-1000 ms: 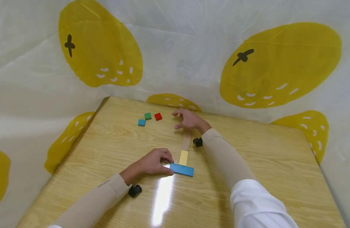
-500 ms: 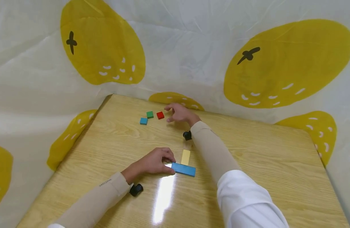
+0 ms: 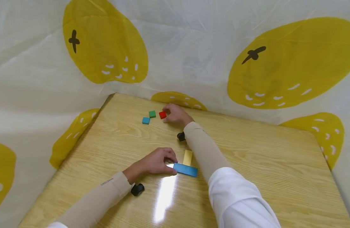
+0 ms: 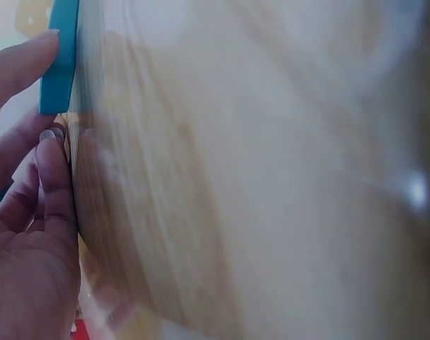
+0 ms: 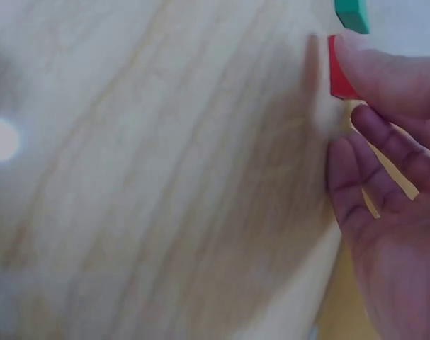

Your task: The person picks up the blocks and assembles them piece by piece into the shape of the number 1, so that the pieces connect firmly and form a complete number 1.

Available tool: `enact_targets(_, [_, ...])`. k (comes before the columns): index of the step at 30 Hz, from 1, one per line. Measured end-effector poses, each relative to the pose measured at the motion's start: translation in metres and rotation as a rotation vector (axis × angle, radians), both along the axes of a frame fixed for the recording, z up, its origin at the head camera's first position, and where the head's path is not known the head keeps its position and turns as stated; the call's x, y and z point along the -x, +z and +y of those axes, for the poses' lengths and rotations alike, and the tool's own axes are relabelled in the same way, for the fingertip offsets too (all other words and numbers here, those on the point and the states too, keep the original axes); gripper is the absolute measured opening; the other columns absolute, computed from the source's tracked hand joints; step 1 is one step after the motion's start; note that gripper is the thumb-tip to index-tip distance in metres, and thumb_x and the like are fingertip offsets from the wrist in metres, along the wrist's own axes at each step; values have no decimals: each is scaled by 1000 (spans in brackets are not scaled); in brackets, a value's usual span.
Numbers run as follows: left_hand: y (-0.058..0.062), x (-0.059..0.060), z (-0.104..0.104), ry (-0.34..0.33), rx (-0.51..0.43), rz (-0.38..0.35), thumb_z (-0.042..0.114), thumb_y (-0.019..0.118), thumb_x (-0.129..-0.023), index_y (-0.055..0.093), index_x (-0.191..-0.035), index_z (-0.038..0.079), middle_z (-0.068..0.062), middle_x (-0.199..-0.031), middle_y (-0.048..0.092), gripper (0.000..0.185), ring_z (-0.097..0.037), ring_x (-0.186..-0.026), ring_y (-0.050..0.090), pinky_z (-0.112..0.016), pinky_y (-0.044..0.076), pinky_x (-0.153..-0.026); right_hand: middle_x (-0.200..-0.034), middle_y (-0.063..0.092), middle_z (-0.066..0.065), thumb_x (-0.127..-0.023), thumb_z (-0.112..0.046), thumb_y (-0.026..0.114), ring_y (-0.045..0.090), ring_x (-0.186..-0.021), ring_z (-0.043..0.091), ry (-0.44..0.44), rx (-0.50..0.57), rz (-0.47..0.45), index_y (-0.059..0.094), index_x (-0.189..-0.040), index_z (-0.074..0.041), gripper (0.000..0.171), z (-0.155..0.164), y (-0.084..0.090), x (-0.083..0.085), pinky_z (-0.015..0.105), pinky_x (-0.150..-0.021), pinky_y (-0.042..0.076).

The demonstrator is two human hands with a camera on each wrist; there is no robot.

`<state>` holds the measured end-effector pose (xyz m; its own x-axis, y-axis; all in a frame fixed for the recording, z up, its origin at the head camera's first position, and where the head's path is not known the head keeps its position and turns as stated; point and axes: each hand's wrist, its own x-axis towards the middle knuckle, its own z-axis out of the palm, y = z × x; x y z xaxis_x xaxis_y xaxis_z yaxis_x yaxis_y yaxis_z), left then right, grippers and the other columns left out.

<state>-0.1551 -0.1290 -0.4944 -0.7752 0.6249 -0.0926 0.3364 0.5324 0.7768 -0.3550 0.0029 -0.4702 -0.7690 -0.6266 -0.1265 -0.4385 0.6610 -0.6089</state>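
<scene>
left hand [image 3: 155, 163] rests mid-bench toward the near edge, fingers curled, pinching the end of the long blue block [image 3: 185, 169]. the yellow block [image 3: 187, 157] lies flat, butted against that block's far side; two pieces are joined so far. toward the far edge, the right hand [image 3: 176, 114] has its fingertips closed around the red cube [image 3: 162, 115], not yet lifted. green cube [image 3: 152, 114] and small blue cube [image 3: 145, 120] sit just beside it, untouched. the right forearm crosses over the yellow block's right side.

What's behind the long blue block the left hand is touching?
A yellow block lies flat just beyond the long blue block, reaching away from it. Its far end disappears under the right forearm, so anything beyond is covered. The left hand touches the blue block's end.
</scene>
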Motion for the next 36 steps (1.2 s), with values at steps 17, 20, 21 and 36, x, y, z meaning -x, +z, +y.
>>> enact_targets(17, [-2,0,-2,-5,-9,15,29,88,-85,81,-108,13,5,-108,68,30,-7,-99,63,-22,54,-92,-130,66,11,-93,-18,79,59,-120,29,-68,-51,124,72,-126,-5,36,-11,-12,-2,41,-113,46])
enact_targets(20, [-2,0,-2,-4,-1,25,30,88,-85,81,-108,14,4,-109,69,30,-6,-100,62,-22,53,-92,-128,69,12,-92,-17,80,61,-118,29,-72,-18,113,73,-124,-4,36,-8,-11,-1,41,-110,48])
enact_targets(21, [-2,0,-2,-4,2,27,31,88,-85,81,-108,14,4,-109,69,30,-6,-100,62,-21,53,-92,-127,70,12,-91,-17,81,62,-117,30,-77,-4,104,73,-124,-4,36,-6,-11,-1,42,-109,49])
enact_targets(36, [-2,0,-1,0,5,6,32,88,-85,81,-109,14,6,-109,69,31,-6,-100,62,-22,53,-93,-118,76,12,-88,-11,85,64,-106,27,-70,18,12,76,-121,-5,35,3,7,-1,39,-97,55])
